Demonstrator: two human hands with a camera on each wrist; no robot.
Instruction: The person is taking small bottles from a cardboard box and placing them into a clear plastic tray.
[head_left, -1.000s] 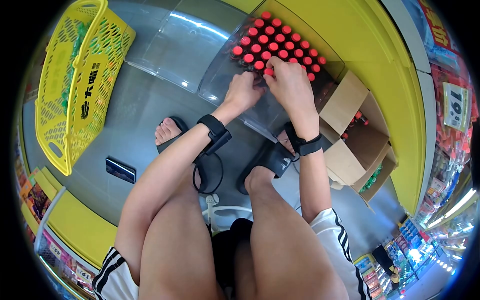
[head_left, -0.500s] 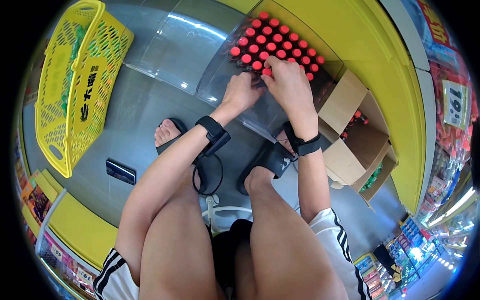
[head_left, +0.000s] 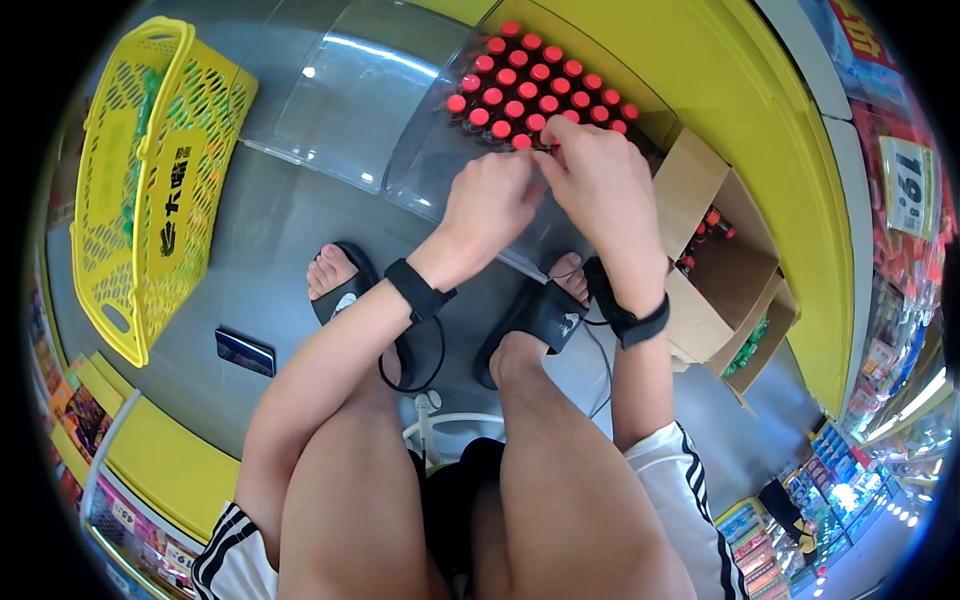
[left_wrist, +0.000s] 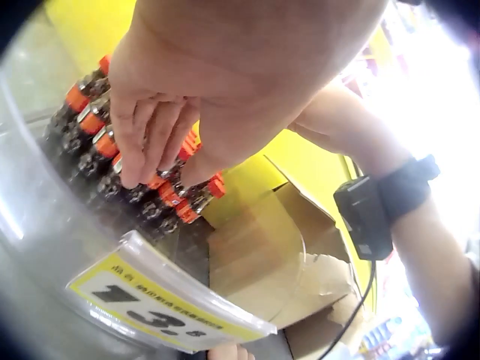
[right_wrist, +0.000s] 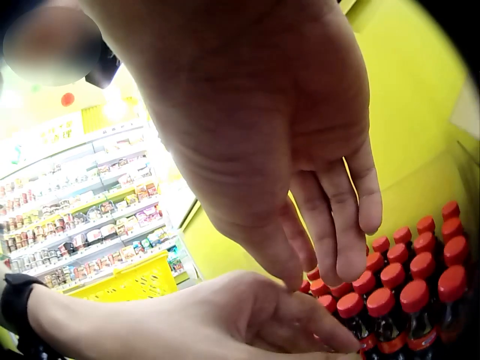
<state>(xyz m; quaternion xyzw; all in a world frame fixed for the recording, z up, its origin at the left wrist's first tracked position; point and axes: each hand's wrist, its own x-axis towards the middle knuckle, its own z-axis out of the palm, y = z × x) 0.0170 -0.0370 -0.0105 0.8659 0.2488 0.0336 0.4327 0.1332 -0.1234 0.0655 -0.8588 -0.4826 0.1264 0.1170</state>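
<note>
Rows of small dark bottles with red caps point(head_left: 527, 90) stand upright, packed together in a clear plastic bin point(head_left: 415, 195). My left hand point(head_left: 490, 205) hovers over the bin's near side, its fingers bent loosely downward and partly hidden in the head view. Beside it, my right hand point(head_left: 610, 185) overlaps the nearest caps, thumb and index tips close together. In the right wrist view, the other right-hand fingers point(right_wrist: 349, 247) hang nearly straight above the bottles. Nothing shows in either hand. A price tag point(left_wrist: 161, 307) is fixed to the bin's front.
Right of the bin is an open cardboard box point(head_left: 700, 320) with several red-capped bottles inside; green items point(head_left: 748, 345) lie in a box beside it. A yellow basket point(head_left: 215, 150) stands at left. A phone point(head_left: 245, 352) lies on the floor near my feet.
Both hands have lifted and drawn back from the bottles toward me, showing larger in the head view. The bottles and bin have shifted slightly in view as the head camera moved.
</note>
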